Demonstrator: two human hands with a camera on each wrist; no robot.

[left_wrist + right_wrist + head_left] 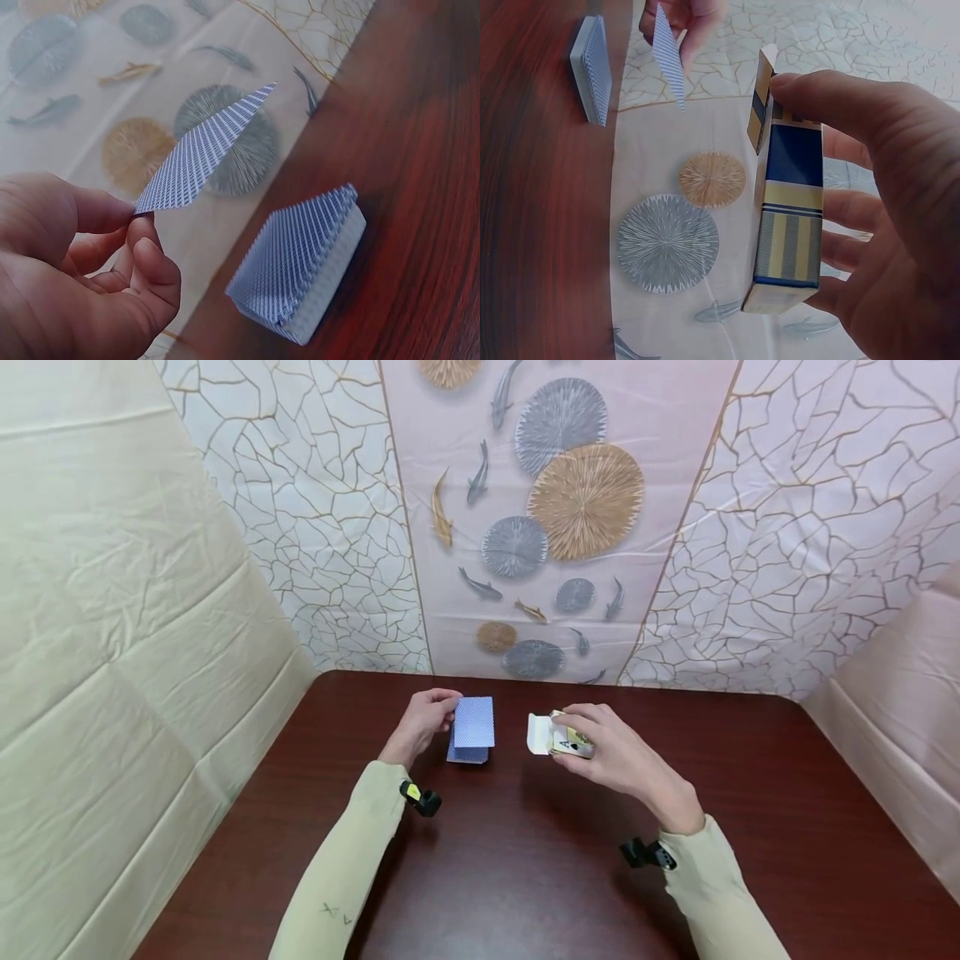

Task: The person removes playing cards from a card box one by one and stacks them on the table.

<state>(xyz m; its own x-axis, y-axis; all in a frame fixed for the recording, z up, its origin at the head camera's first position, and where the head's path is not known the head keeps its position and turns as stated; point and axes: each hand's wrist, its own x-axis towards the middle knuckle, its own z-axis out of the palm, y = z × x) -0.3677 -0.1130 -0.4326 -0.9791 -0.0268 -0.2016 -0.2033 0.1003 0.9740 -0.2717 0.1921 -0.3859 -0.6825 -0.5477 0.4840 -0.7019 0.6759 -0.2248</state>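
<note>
Between thumb and fingers, my left hand (429, 720) pinches one blue-patterned playing card (474, 722) by its edge, back side showing. Below that card, apart from it in the left wrist view, a squared stack of playing cards (292, 262) lies on the table. My right hand (617, 750) grips a card box (791, 217) in blue, gold and white, held above the table. Its flap (537, 734) stands open toward the left hand. An ace face shows on the box's side in the head view; whether cards are inside is hidden.
A dark red-brown wooden table (480, 868) spreads under both hands. Behind its far edge hangs a patterned cloth (480, 647) with fish and round motifs. Pale quilted panels (150, 693) rise at the sides. Each wrist wears a small black camera (426, 802).
</note>
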